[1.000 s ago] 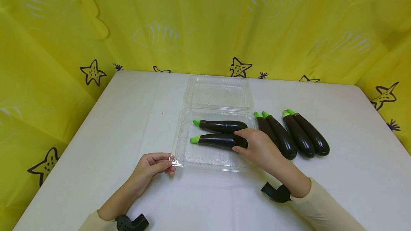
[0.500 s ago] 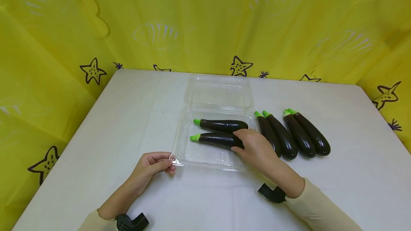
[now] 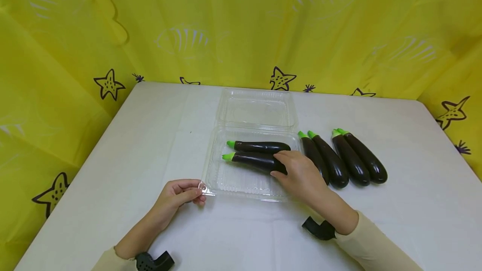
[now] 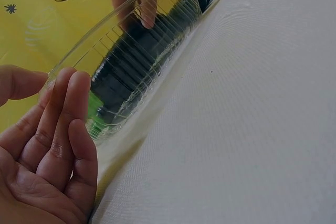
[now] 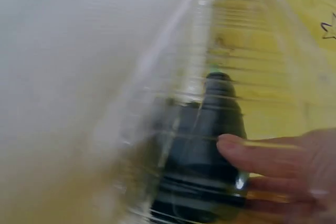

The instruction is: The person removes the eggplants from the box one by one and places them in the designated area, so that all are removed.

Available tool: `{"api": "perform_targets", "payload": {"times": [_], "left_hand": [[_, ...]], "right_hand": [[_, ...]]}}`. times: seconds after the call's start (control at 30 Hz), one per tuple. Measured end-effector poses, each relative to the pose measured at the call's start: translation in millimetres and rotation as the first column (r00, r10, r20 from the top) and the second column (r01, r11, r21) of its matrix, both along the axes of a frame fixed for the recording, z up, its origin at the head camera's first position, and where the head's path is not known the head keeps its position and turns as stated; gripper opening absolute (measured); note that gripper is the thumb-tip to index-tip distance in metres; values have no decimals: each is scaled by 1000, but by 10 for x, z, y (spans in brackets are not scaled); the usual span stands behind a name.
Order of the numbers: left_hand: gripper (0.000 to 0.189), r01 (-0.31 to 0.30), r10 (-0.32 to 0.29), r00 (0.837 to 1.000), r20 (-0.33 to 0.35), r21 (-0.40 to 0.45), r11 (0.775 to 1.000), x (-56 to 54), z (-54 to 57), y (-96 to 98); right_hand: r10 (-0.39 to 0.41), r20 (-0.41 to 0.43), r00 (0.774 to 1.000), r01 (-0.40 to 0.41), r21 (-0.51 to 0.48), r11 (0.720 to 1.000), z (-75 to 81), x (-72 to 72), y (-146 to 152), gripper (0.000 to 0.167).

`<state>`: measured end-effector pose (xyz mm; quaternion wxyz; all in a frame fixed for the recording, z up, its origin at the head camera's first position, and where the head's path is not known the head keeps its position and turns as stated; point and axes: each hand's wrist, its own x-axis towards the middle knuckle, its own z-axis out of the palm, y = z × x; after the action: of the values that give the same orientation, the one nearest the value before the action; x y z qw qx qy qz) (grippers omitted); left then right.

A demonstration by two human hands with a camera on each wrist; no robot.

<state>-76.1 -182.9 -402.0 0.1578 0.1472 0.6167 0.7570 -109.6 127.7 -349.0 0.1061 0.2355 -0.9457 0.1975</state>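
Observation:
A clear plastic clamshell container (image 3: 241,188) lies unfolded on the table, its lid (image 3: 257,110) laid back behind the base. Two dark eggplants with green stems lie in the base, stems to the left: the rear eggplant (image 3: 260,147) and the front eggplant (image 3: 256,160). My right hand (image 3: 301,175) grips the front eggplant by its thick right end, which the fingers partly cover. Thumb and fingers of my left hand (image 3: 178,195) pinch the container's front left corner; the left wrist view shows that pinch on the rim (image 4: 50,77). Blur softens the right wrist view.
Several more eggplants (image 3: 352,158) lie side by side just right of the container, close to my right hand. A yellow patterned cloth (image 3: 241,32) hangs behind the white table (image 3: 150,137).
The front eggplant's stem end has swung back toward the rear eggplant, under my right hand's grip. My right hand has shifted slightly left. My left hand stays at the container's corner.

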Motion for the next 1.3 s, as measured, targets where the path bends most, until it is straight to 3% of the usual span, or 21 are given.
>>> {"api": "perform_targets", "payload": {"times": [0.37, 0.77, 1.3], "left_hand": [[28, 1, -1, 1000, -22, 3, 1000, 5, 2, 6], [28, -2, 2, 1000, -30, -1, 1000, 4, 4, 7], [27, 4, -4, 999, -32, 8, 1000, 3, -2, 7]], "right_hand": [[-44, -24, 999, 43, -36, 998, 245, 40, 147, 40], [-77, -115, 990, 65, -100, 993, 442, 93, 312, 41], [-144, -162, 976, 129, -100, 987, 511, 174, 616, 42]]}}
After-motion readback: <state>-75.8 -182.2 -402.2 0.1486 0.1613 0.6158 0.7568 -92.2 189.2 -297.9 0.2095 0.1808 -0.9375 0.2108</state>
